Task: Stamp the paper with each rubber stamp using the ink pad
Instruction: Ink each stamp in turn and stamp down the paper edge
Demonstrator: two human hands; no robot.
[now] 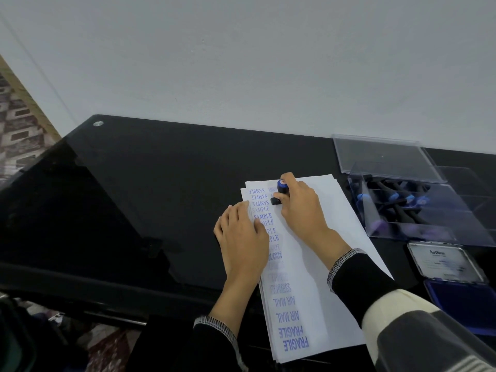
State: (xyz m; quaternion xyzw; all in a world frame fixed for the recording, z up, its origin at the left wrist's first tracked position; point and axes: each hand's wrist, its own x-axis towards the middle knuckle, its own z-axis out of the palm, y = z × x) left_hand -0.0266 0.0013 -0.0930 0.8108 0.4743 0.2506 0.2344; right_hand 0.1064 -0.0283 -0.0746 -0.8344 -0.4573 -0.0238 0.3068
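A patterned rug (18,124) shows at the far left, beyond the corner of the black glass table (134,189) in front of me. The table runs up to a plain pale wall (241,63).

My left hand (243,237) lies flat on the left edge of the paper (316,264), fingers straight and spread, pressing the sheets down and holding nothing. Under and beside it runs a column of blue prints: SAMPLE repeated many times at the far end, then some fainter words I cannot read fully, then EXPRESS, AIR MAIL twice and FRAGILE twice nearest me. The paper is a small stack, with the edges of lower sheets showing on its left side.

My right hand (302,208) grips a stamp (279,193) near the far left corner of the paper, just right of the topmost SAMPLE prints. My fingers curl round its handle; its blue cap points up and its dark base is down at the sheet, though I cannot tell whether it touches.

To the right, off the paper, a clear plastic box (418,208) holds more stamps (397,200), with its clear lid (383,157) lying behind it. Nearer me sits the ink pad (461,304), open, its blue pad showing and its lid (445,264) folded back.
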